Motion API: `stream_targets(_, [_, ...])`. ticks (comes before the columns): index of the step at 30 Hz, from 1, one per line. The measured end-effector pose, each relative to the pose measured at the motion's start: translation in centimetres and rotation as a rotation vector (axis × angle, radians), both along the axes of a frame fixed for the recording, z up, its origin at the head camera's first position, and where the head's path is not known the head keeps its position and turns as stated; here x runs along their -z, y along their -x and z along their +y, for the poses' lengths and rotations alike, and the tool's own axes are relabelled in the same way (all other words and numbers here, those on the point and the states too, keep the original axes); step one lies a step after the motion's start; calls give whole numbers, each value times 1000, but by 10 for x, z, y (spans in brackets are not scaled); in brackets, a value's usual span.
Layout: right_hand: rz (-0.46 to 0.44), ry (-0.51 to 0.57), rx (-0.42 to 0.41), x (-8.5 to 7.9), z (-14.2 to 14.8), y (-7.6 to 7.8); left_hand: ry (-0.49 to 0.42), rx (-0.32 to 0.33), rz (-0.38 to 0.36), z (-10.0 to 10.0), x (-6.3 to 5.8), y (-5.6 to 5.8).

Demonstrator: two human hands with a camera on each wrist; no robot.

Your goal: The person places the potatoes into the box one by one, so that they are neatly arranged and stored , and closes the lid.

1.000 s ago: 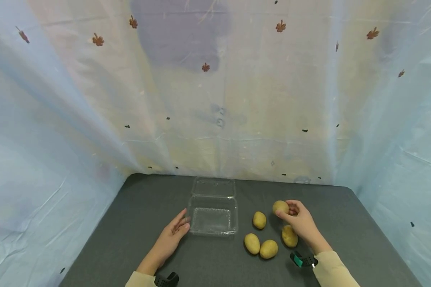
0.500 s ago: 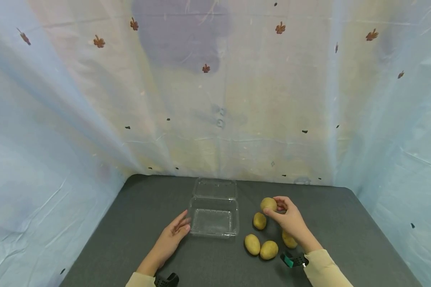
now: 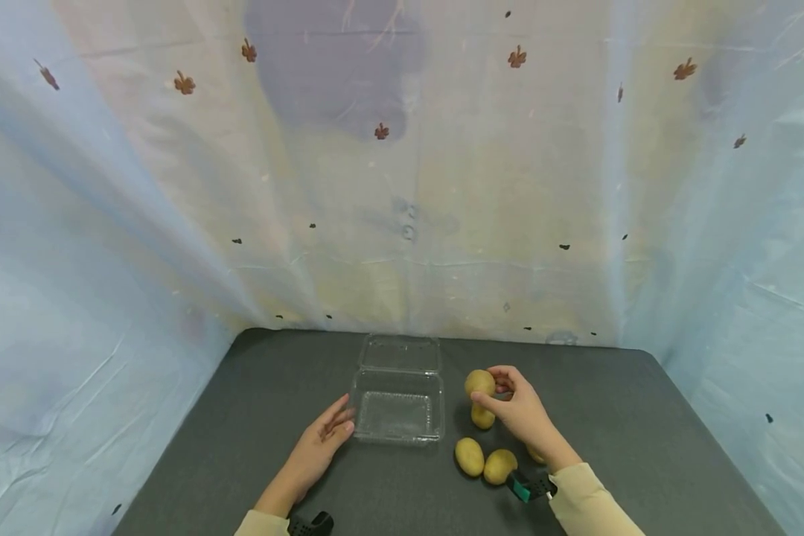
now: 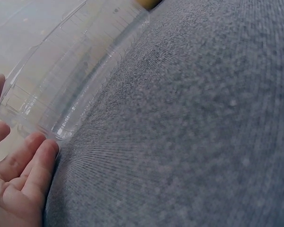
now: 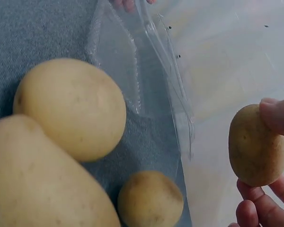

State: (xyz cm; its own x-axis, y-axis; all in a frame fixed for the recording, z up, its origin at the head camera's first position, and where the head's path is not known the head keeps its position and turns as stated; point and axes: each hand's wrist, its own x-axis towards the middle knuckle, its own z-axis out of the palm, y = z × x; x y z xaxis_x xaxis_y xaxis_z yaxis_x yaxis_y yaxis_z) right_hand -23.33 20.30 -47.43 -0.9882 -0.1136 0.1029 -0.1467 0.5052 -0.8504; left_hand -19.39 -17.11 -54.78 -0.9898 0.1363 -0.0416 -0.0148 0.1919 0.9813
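My right hand (image 3: 522, 412) pinches a yellow potato (image 3: 479, 382) between thumb and fingers, holding it above the table. Below it a second potato (image 3: 483, 419) lies partly covered from the head view. At the left side of a clear plastic clamshell box (image 3: 395, 438), my left hand (image 3: 311, 455) rests with loosely extended fingers; in the left wrist view the fingertips (image 4: 51, 145) are right at the box's bottom edge. The box's lid (image 3: 400, 353) is folded back, and nothing lies inside the box.
Two more potatoes lie side by side, one at left (image 3: 470, 456) and one at right (image 3: 499, 467). Another potato (image 3: 536, 455) is mostly hidden behind my right wrist. The dark grey table (image 3: 254, 402) ends at a hanging patterned curtain (image 3: 482, 290).
My right hand has carried the potato leftward, from the right side of the group to above the rear potato. My left hand has stayed at the box.
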Motion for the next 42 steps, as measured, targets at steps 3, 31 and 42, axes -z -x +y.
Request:
stream_targets(3, [-6,5,-1,1,-4,1,0,-2,-2,0,1,0])
stream_targets(31, [56,90,-101,6,-70,-5,-27,17,1,-1,7,0])
stream_targets(42, [99,69,-153,9,-94,-6,-12,8,9,0,5,1])
